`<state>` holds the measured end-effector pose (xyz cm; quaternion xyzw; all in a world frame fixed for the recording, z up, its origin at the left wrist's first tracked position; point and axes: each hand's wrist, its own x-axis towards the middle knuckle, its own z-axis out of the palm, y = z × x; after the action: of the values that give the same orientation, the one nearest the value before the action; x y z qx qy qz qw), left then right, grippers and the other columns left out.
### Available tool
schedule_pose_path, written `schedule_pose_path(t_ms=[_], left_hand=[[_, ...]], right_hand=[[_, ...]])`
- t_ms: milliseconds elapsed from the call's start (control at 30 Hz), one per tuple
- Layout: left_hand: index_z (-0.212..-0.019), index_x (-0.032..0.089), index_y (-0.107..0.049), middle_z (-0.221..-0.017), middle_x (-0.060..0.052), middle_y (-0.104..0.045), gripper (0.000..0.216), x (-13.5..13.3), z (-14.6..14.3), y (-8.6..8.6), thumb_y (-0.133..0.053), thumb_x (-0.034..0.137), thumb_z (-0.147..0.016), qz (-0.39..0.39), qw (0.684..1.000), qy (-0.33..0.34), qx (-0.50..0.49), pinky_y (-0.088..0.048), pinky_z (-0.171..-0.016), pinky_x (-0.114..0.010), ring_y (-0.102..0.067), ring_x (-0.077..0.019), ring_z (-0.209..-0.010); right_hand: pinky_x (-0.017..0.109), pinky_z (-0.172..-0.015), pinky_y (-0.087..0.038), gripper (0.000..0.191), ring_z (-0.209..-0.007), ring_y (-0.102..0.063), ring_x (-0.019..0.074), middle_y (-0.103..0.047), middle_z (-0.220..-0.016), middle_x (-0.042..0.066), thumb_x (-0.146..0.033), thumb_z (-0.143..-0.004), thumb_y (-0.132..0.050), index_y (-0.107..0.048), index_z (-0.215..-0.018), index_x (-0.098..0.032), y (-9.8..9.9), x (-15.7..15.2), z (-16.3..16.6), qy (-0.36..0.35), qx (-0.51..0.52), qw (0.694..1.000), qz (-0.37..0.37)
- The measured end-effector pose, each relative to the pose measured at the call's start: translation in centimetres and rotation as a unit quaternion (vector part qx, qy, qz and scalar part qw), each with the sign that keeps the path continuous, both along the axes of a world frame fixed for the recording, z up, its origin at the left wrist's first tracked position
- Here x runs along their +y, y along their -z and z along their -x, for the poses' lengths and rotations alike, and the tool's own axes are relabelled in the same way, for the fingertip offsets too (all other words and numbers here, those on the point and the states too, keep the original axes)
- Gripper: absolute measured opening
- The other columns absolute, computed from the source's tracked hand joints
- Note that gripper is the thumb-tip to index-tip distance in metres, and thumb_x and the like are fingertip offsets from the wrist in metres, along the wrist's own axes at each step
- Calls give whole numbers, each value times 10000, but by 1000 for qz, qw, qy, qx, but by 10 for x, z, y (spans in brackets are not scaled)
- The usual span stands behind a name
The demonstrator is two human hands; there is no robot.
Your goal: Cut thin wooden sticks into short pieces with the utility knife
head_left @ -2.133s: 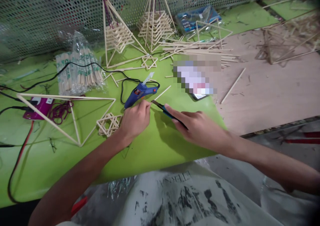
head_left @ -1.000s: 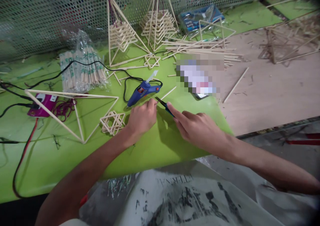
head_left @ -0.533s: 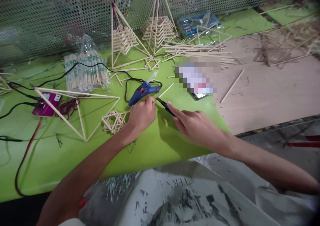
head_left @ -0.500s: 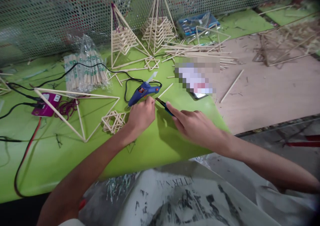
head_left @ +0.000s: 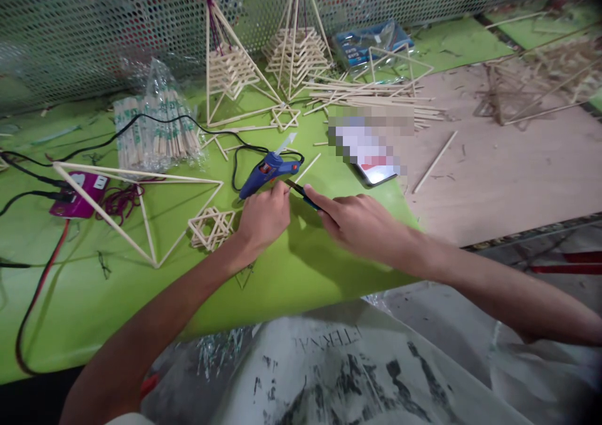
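Note:
My left hand (head_left: 262, 218) is closed, pinching the near end of a thin wooden stick (head_left: 308, 167) that lies on the green table cover (head_left: 291, 268). My right hand (head_left: 358, 224) grips a blue-handled utility knife (head_left: 303, 195), forefinger stretched along its back, the blade tip touching the stick right beside my left fingertips. A blue glue gun (head_left: 266, 171) with a black cord lies just behind my left hand. A small woven stick star (head_left: 211, 227) rests to the left of that hand.
A large stick triangle (head_left: 136, 209) lies at left by a purple power strip (head_left: 78, 193). A bag of sticks (head_left: 153, 135), two stick pyramids (head_left: 230, 68), loose sticks (head_left: 376, 96) and a phone (head_left: 376, 169) sit behind. Bare wood board (head_left: 508, 162) spreads to the right.
My right hand has slid the knife left until the blade meets the stick at my left fingertips. My left hand has stayed put, pinching the stick.

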<state>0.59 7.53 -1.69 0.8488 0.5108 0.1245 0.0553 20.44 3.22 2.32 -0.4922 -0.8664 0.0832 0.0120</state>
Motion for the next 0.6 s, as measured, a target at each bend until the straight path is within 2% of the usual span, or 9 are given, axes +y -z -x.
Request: schedule_pose_path(t_ms=[167,267,367,600], left_hand=[[-977,139,-589,-737,-78,-695,215,0,-1,-2,-386,204,-958,8,1000,3,7,-495,-549,-285,-667,-191,-593],[-981,143,-593,-740,-72,-698,208,0,-2,-4,-397,209,-952,2,1000,-8,23,-497,-556,-276,-675,-190,-607],[-984,154,-578,-748,-68,-702,194,0,-1,-5,-400,224,-953,-9,999,-22,29,-494,-577,-275,-685,-202,-634],[-994,177,-559,-807,-77,-717,203,1,1,-2,-375,261,-966,-18,1000,-19,7,-477,-579,-293,-689,-225,-664]], right_hand=[[306,-521,-191,551,-484,-428,132,-616,-634,38,-219,-923,-334,-392,-1468,-163,-15,19,0,-18,1,1000,-2],[299,-530,-209,541,-495,-433,127,-613,-640,33,-215,-908,-359,-438,-1444,-200,-18,26,-2,-28,11,1000,-4],[299,-529,-222,544,-501,-447,127,-629,-663,40,-229,-920,-355,-416,-1459,-193,-10,19,-5,-9,23,1000,-3],[310,-518,-235,566,-496,-453,123,-664,-737,58,-231,-956,-303,-296,-1514,-141,13,-18,-14,21,37,999,-11]])
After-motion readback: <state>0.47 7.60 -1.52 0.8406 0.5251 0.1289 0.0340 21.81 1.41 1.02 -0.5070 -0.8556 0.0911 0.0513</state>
